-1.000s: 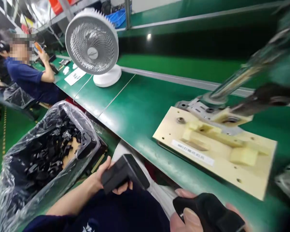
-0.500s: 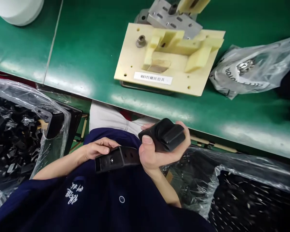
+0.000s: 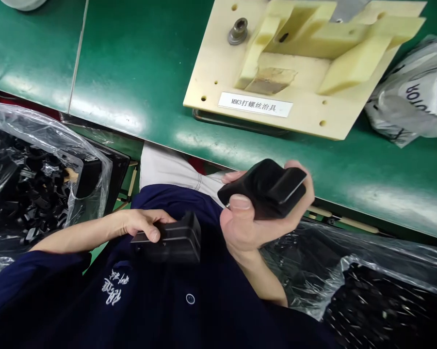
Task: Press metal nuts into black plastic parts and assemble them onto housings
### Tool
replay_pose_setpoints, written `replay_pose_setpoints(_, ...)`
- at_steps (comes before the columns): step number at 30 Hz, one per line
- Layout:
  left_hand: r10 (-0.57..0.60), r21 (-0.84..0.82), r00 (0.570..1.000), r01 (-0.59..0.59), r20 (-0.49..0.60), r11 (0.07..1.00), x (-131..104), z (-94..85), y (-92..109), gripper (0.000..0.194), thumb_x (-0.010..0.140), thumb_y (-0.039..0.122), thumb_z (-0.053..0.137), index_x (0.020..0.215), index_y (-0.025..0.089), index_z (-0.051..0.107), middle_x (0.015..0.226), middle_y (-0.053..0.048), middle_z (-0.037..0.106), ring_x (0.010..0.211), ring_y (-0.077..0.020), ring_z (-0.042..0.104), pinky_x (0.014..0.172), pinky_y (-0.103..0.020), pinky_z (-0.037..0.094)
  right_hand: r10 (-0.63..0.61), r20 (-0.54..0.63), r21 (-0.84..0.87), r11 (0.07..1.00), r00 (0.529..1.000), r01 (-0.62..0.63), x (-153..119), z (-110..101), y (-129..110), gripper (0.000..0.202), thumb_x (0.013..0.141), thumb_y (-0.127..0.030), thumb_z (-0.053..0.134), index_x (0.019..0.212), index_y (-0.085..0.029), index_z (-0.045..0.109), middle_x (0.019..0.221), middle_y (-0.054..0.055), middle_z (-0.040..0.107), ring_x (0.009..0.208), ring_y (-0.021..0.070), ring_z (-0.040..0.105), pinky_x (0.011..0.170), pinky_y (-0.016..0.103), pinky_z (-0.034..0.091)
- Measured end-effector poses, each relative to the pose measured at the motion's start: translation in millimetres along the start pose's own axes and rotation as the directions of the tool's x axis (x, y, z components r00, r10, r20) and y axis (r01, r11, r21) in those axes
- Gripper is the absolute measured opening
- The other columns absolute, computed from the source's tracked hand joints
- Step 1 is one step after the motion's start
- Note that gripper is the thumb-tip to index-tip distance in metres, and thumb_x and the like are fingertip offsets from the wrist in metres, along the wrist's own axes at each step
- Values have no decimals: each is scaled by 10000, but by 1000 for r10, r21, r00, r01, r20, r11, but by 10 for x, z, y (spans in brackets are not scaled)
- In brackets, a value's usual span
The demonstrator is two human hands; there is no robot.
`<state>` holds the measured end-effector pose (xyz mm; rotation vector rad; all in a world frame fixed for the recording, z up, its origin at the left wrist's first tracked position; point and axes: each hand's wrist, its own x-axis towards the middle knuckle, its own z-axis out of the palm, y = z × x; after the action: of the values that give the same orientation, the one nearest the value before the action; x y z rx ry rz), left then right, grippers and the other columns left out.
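Left hand grips a boxy black block, right hand a smoothly curved black piece.

Before you runs the bench — on it, right of the seam, the fixture board, a label along its near edge and a bolt towards its left. Just right of the board lies a bag. A liner holding pieces stands at your left, a second liner at your right. Between them — your left hand around one part, your right hand, nearer the bench, around another part.
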<state>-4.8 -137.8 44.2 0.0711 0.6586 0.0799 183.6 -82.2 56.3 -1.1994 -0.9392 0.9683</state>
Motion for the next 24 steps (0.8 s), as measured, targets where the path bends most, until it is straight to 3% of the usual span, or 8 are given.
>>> replay_pose_setpoints(4,185,-16,961,-193,-206,981,30,-78,6,496,427,391,899,772,109,683,682,-48,678,608,-167,633,578,-254,516,203,118,32,978,972,-208,76,-167,-2,531,728,-385,701,1185,-270,456,818,6,624,757,209,641,774,413,532)
replay_pose_setpoints(6,318,80,880,-310,-354,947,58,-96,48,472,449,366,903,770,109,669,713,-56,682,674,-183,651,631,-271,521,300,135,34,951,944,-307,60,-245,47,517,702,-377,703,1164,-275,496,840,13,634,780,211,638,793,431,528)
replay_pose_setpoints(8,453,236,766,-387,-456,891,74,-97,102,463,465,333,904,802,112,677,782,-74,699,733,-196,660,667,-279,517,421,169,58,898,891,-436,12,-304,121,488,689,-370,699,1139,-268,541,860,18,636,786,208,631,795,436,528)
replay_pose_setpoints(10,559,382,686,-415,-465,826,66,-86,144,486,507,351,888,885,116,695,868,-95,711,788,-209,661,695,-288,515,533,225,121,815,816,-566,-47,-345,201,441,675,-360,707,1085,-249,586,850,18,634,779,201,626,785,425,531)
replay_pose_setpoints(11,594,436,669,-417,-447,798,54,-78,154,496,544,377,868,933,119,699,892,-101,713,813,-217,661,713,-296,516,575,259,149,770,776,-620,-76,-361,236,415,666,-364,717,1046,-238,608,841,19,635,771,196,622,776,414,532)
replay_pose_setpoints(16,660,505,647,-452,-382,735,-17,-46,67,488,663,458,760,1022,135,697,999,-125,712,891,-258,669,803,-367,528,638,469,168,614,611,-771,-166,-416,301,462,627,-464,759,1002,-214,660,888,53,680,681,178,599,701,392,531)
replay_pose_setpoints(20,607,480,697,-412,-381,775,-12,-48,-53,433,655,413,760,1005,168,693,963,-106,713,892,-269,668,802,-389,532,625,604,152,518,494,-842,-195,-448,263,415,611,-443,793,923,-186,702,879,63,696,657,163,596,661,345,525)
replay_pose_setpoints(24,576,391,730,-440,-369,808,14,-33,-92,380,626,374,792,930,164,700,885,-79,709,758,-212,655,709,-325,528,585,716,141,412,380,-900,-234,-480,281,372,615,-339,824,938,-188,716,912,56,714,732,167,648,714,314,536)
